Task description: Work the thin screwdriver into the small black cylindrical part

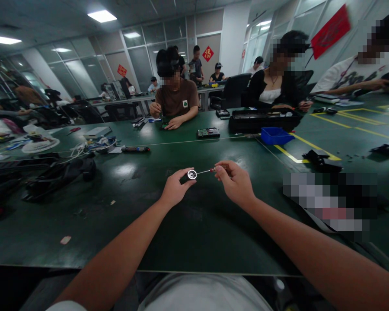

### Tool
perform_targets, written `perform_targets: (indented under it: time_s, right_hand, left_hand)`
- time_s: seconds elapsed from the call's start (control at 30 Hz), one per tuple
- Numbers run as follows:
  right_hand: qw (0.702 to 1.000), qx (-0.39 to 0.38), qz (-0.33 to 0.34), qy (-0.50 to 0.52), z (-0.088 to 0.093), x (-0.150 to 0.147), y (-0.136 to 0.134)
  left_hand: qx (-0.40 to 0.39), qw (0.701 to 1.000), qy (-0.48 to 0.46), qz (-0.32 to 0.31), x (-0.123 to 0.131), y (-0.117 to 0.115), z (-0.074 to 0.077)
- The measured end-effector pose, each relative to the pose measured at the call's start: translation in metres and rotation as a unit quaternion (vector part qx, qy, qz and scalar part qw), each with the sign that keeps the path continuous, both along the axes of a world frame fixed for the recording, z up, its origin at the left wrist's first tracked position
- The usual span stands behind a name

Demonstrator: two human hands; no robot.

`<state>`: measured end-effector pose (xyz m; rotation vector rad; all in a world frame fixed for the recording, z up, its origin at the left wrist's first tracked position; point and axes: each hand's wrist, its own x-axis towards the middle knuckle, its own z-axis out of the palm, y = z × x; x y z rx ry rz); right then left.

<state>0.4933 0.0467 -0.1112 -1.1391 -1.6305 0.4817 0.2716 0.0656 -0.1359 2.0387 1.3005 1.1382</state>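
Note:
Between the thumb and fingers of my left hand is a small round black part with a bright silvery ring on the face toward me. What kind of part it is, I cannot make out. My right hand is closed around the reddish handle of a thin screwdriver. Its metal shaft points left, and the tip meets the right side of the round part. Both hands are held above the green table, near its front middle.
Black plastic housings and cables lie at the left. A pen-like tool and a circuit-board device lie farther back. A blue bin and black brackets are at the right. A co-worker sits across the table.

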Motion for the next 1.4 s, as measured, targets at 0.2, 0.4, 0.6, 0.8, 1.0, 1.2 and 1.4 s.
perform_targets:
  time_s: [0.2, 0.4, 0.6, 0.8, 1.0, 1.2, 1.4]
  right_hand:
    - [0.999, 0.026, -0.007, -0.028, 0.001, 0.001, 0.000]
    - [0.996, 0.033, -0.037, -0.068, 0.004, 0.002, -0.003]
    - [0.996, 0.047, 0.057, -0.042, 0.002, 0.002, -0.004]
    - [0.994, 0.052, 0.063, -0.072, 0.005, 0.001, -0.008]
    - [0.998, -0.008, 0.047, 0.045, 0.002, -0.005, -0.006]
    - [0.945, -0.138, 0.100, 0.279, -0.004, -0.009, 0.006]
    - [0.916, -0.180, 0.113, 0.341, -0.009, -0.008, 0.012]
  left_hand:
    - [0.011, 1.000, 0.010, -0.007, 0.000, -0.001, 0.001]
    - [0.023, 1.000, 0.019, -0.008, -0.001, 0.000, 0.001]
    - [0.034, 0.999, 0.030, -0.014, -0.001, 0.001, 0.000]
    - [0.038, 0.998, 0.033, -0.022, -0.001, 0.002, -0.003]
    - [0.036, 0.999, 0.035, -0.012, 0.000, 0.001, -0.001]
    - [0.041, 0.999, 0.033, -0.008, -0.002, 0.002, -0.001]
    - [0.047, 0.998, 0.051, -0.009, -0.002, 0.002, 0.001]
